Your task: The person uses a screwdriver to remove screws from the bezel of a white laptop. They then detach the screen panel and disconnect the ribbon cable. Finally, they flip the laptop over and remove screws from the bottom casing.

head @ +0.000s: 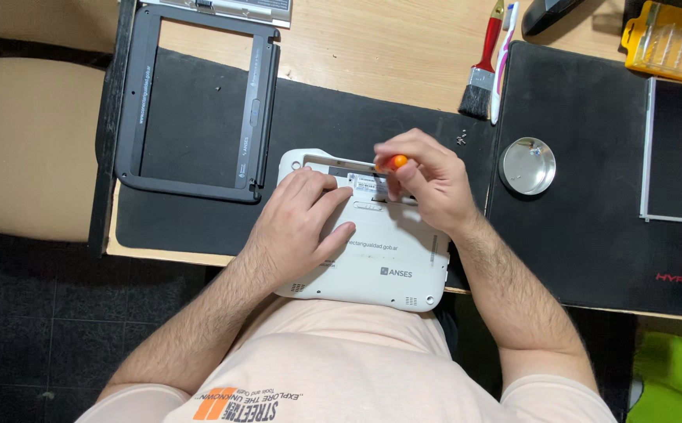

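A small white laptop [392,262] lies bottom side up on a black mat [200,117], overhanging the desk's front edge. My left hand [298,223] rests flat on the laptop's underside, fingers spread toward its far edge. My right hand [427,176] is closed around a screwdriver with an orange handle [394,162], its tip pointing down at the laptop's open battery bay near the far edge.
A black screen bezel frame [255,102] lies at the left on the mat. A round metal dish [526,165], loose screws [461,139], a red-handled brush [482,70], a yellow bit case [668,41] and a bare display panel [681,153] sit to the right. A chair seat [28,141] stands far left.
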